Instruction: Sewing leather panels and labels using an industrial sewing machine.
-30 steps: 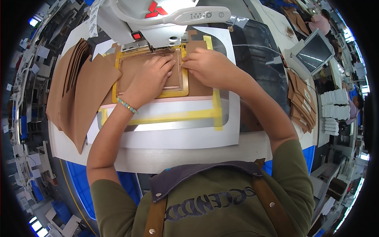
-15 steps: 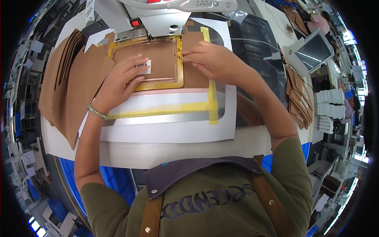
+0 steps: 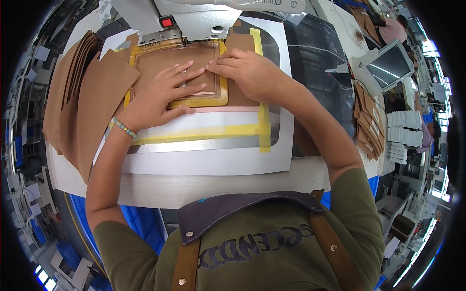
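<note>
My left hand (image 3: 167, 94) lies open and flat, fingers spread, across a brown fabric panel (image 3: 162, 57) and the lower part of a yellow template frame (image 3: 206, 102). Its fingers cover most of a small white label (image 3: 183, 83) on the panel. My right hand (image 3: 245, 72) reaches over the frame's right side, its thumb and fingertips pinched together near the inner edge. Whatever that pinch holds is too small to make out. Just beyond both hands stands the head of a white sewing machine (image 3: 201, 19), with its needle area above the frame's far edge.
A fanned stack of brown panels (image 3: 99, 94) leans at the left. White sheet (image 3: 208, 162) with yellow tape (image 3: 194, 133) lies under the frame. To the right are a dark machine bed (image 3: 318, 63), more brown pieces (image 3: 366, 121), a screen (image 3: 391, 65) and stacked white bundles (image 3: 404, 128).
My left hand has slid rightward and flattened, now covering most of the label. My right hand has moved left, its fingertips passing from the frame's outer side to its inner edge.
</note>
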### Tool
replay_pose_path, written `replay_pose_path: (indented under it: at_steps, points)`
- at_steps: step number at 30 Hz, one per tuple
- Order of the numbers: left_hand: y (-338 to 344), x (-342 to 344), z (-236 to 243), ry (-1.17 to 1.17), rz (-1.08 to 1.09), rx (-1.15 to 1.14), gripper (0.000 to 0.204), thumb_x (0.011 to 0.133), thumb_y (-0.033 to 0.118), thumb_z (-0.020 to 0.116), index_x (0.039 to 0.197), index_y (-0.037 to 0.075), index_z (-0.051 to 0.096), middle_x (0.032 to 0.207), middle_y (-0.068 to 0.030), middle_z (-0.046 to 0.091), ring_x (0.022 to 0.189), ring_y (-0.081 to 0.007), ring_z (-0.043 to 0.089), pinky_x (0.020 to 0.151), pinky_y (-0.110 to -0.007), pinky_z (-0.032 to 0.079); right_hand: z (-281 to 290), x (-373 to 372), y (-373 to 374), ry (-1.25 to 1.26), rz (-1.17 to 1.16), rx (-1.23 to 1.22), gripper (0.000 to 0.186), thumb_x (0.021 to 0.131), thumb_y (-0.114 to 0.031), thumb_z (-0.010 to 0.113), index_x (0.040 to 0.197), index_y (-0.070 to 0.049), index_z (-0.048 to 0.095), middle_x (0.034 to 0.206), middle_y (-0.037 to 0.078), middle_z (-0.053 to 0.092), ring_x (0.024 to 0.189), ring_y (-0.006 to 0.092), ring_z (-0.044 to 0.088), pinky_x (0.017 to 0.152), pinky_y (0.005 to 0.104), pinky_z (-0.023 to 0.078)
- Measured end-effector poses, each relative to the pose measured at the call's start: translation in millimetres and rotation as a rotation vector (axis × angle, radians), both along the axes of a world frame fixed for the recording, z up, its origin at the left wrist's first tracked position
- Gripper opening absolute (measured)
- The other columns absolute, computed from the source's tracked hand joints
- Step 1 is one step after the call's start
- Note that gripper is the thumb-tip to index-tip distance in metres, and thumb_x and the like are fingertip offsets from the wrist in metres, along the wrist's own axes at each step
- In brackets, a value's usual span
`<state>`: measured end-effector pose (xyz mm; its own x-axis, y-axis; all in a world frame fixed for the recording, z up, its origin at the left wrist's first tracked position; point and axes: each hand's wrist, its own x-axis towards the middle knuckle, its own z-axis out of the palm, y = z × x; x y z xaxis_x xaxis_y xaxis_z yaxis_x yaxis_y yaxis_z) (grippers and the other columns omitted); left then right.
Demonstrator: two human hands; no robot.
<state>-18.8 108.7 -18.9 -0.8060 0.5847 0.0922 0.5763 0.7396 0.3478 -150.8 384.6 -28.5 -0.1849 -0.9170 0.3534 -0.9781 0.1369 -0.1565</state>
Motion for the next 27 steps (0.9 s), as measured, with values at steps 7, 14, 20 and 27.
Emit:
replay_pose_path:
  at_steps: [7,14,20,27]
  points:
    - [-2,-6,3,0.033,-0.040,-0.054,0.059,0.098,0.039,0.073,0.152,0.016,0.064,0.171,-0.0041,0.047,0.160,-0.0375,0.034,0.127,-0.056,0.031,3,0,7,-0.115,-0.019,0.013,0.048,0.094,0.001,0.062,0.140,-0.007,0.069,0.137,0.009,0.072,0.130,0.0266,0.063,0.112,0.0391,0.051]
    - [-5,-11,4,0.058,-0.031,-0.079,0.059,0.098,0.038,0.073,0.151,0.013,0.063,0.169,-0.0024,0.049,0.158,-0.0369,0.037,0.125,-0.055,0.034,14,-15,54,-0.152,-0.084,-0.034,0.046,0.094,-0.002,0.062,0.140,-0.007,0.068,0.150,0.012,0.063,0.140,0.0334,0.056,0.119,0.0444,0.046]
    - [-7,-18,2,0.090,-0.034,-0.073,0.057,0.099,0.036,0.073,0.151,0.013,0.064,0.169,-0.0026,0.050,0.156,-0.0373,0.041,0.125,-0.054,0.036,-2,-24,80,-0.225,-0.264,-0.080,0.036,0.098,-0.005,0.061,0.132,-0.005,0.073,0.151,0.011,0.062,0.147,0.0336,0.050,0.123,0.0451,0.042]
    - [-9,-31,1,0.110,-0.002,-0.104,0.058,0.099,0.036,0.073,0.152,0.013,0.062,0.167,-0.0040,0.051,0.155,-0.0358,0.042,0.124,-0.052,0.037,-8,-29,80,-0.294,-0.275,-0.111,0.033,0.099,-0.009,0.062,0.129,-0.005,0.076,0.151,0.010,0.063,0.149,0.0332,0.047,0.125,0.0450,0.039]
